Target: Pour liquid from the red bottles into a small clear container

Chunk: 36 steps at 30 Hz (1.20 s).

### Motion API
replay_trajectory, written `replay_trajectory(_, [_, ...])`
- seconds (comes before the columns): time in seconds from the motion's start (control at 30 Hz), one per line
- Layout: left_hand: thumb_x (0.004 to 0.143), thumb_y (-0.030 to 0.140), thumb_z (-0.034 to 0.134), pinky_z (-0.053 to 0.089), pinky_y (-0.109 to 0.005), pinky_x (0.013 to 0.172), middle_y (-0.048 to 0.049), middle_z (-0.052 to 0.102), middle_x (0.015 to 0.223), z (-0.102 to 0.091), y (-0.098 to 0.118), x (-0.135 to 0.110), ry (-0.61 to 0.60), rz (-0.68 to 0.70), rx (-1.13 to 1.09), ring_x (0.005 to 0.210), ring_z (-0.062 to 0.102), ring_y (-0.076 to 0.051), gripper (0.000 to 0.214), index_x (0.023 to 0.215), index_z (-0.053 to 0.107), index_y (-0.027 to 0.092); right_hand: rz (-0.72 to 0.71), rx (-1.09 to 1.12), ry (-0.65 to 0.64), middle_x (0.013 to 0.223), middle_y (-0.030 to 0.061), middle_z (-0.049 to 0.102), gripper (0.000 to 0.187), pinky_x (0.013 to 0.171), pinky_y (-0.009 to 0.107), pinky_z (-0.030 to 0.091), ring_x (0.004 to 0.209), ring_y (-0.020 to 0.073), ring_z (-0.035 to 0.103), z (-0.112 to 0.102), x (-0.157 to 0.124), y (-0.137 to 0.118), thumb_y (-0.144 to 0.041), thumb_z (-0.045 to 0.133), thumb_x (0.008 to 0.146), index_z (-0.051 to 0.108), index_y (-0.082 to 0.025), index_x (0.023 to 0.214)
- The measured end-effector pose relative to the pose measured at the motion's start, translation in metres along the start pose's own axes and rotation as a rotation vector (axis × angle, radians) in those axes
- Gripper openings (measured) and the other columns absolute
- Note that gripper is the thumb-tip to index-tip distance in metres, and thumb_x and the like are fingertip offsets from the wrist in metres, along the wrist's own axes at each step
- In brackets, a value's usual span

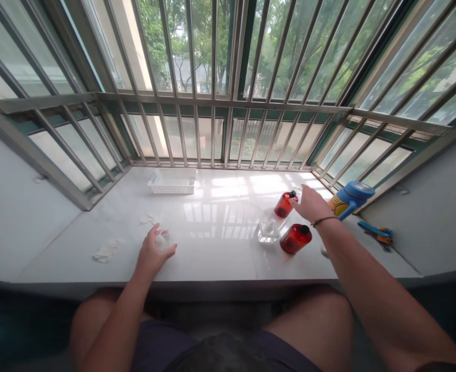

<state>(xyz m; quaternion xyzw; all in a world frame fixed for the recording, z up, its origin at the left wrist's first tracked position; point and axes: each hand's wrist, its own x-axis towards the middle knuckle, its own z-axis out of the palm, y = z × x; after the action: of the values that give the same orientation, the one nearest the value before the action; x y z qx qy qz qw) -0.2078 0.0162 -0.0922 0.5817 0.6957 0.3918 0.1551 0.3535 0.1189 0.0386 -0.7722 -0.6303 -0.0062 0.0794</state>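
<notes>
My left hand [156,250] curves around a small clear container [163,239] above the counter, thumb on its right side and fingers behind it. My right hand [313,202] reaches to the back right, thumb and forefinger curved about a clear thing [298,190], mostly hidden. Its thumb is close to the black cap of the farther red bottle [283,205]. A second red bottle [295,239], also black-capped, stands nearer, below my right wrist. Left of the bottles sits a square clear glass dish [267,232].
A white plastic basket [172,182] stands at the back left. Crumpled white pieces [106,251] lie on the white counter [212,258]. On the right are a blue-and-yellow flask [352,199] and a blue-orange tool [377,231]. Metal window bars [228,106] rise behind.
</notes>
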Motion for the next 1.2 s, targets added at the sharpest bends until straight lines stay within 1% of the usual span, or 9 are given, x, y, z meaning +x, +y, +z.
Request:
replay_trajectory(0.07, [0.074,0.042,0.084,0.05,-0.049,0.118,-0.0091,0.073,0.136,-0.001,0.002,-0.001,0.006,-0.015,0.001,0.135,0.065,-0.035,0.094,0.156,0.043,0.027,0.081,-0.018,-0.126,0.134,0.0333,0.067,0.08,0.097,0.049,0.056,0.122,0.0431,0.069,-0.003,0.031,-0.004,-0.054,0.064,0.098,0.045,0.0,0.154])
replay_trajectory(0.2, [0.073,0.041,0.084,0.053,-0.049,0.115,-0.0087,0.073,0.135,-0.001,0.004,0.0,0.022,-0.023,-0.001,0.131,0.067,-0.034,0.093,0.155,0.045,0.028,0.086,-0.016,-0.275,0.112,0.0273,0.076,0.067,0.08,0.043,0.056,0.097,0.0373,0.074,0.001,0.06,-0.023,-0.06,0.067,0.096,0.064,-0.007,0.138])
replay_trajectory(0.4, [0.073,0.041,0.084,0.053,-0.047,0.114,-0.0075,0.074,0.135,0.001,0.001,0.001,0.024,-0.004,-0.011,0.131,0.067,-0.035,0.093,0.155,0.044,0.028,-0.125,0.054,-0.345,0.13,0.0237,0.073,0.074,0.084,0.039,0.055,0.105,0.0323,0.072,0.013,0.055,-0.085,-0.064,0.065,0.097,0.056,-0.01,0.146])
replay_trajectory(0.63, [0.073,0.041,0.084,0.055,-0.047,0.11,-0.0069,0.075,0.135,0.003,0.002,0.002,0.028,-0.006,0.003,0.128,0.068,-0.035,0.091,0.155,0.045,0.03,-0.555,0.125,-0.54,0.15,0.0076,0.068,0.089,0.099,0.034,0.055,0.124,0.028,0.07,0.014,0.015,-0.158,-0.07,0.08,0.084,0.047,-0.035,0.16])
replay_trajectory(0.77, [0.073,0.042,0.084,0.055,-0.047,0.11,-0.007,0.075,0.134,0.004,0.002,0.001,0.031,-0.002,0.005,0.128,0.069,-0.035,0.09,0.154,0.046,0.03,-0.555,0.024,-0.565,0.151,0.0158,0.066,0.1,0.107,0.045,0.054,0.131,0.0357,0.068,0.006,0.008,-0.144,-0.072,0.081,0.081,0.046,-0.026,0.163])
replay_trajectory(0.83, [0.073,0.043,0.084,0.056,-0.046,0.109,-0.0072,0.076,0.134,0.004,0.002,0.001,0.037,-0.002,0.009,0.127,0.069,-0.035,0.09,0.154,0.047,0.03,-0.487,-0.073,-0.569,0.136,0.0218,0.074,0.1,0.102,0.053,0.056,0.123,0.0427,0.071,0.003,0.01,-0.126,-0.065,0.091,0.07,0.059,-0.017,0.151])
replay_trajectory(0.93, [0.072,0.044,0.084,0.056,-0.047,0.109,-0.0074,0.076,0.133,0.004,0.004,0.001,0.047,0.002,0.009,0.13,0.067,-0.036,0.09,0.153,0.047,0.029,-0.405,-0.194,-0.646,0.099,0.0156,0.082,0.077,0.085,0.052,0.061,0.094,0.0411,0.078,0.001,0.013,-0.103,-0.049,0.101,0.053,0.078,-0.017,0.119])
replay_trajectory(1.07, [0.073,0.044,0.083,0.055,-0.049,0.111,-0.0078,0.076,0.133,0.004,0.007,0.0,0.051,0.002,0.011,0.133,0.066,-0.037,0.09,0.154,0.047,0.029,-0.389,-0.231,-0.717,0.069,0.0043,0.075,0.046,0.069,0.04,0.059,0.064,0.0278,0.074,0.003,0.017,-0.093,-0.038,0.097,0.061,0.081,-0.02,0.1])
replay_trajectory(1.2, [0.073,0.043,0.083,0.056,-0.048,0.11,-0.0078,0.076,0.132,0.003,0.008,0.0,0.051,0.005,0.016,0.133,0.066,-0.036,0.088,0.153,0.047,0.03,-0.412,-0.228,-0.572,0.085,0.0076,0.079,0.03,0.073,0.036,0.057,0.076,0.0261,0.076,0.006,0.027,-0.101,-0.032,0.086,0.079,0.08,-0.023,0.106])
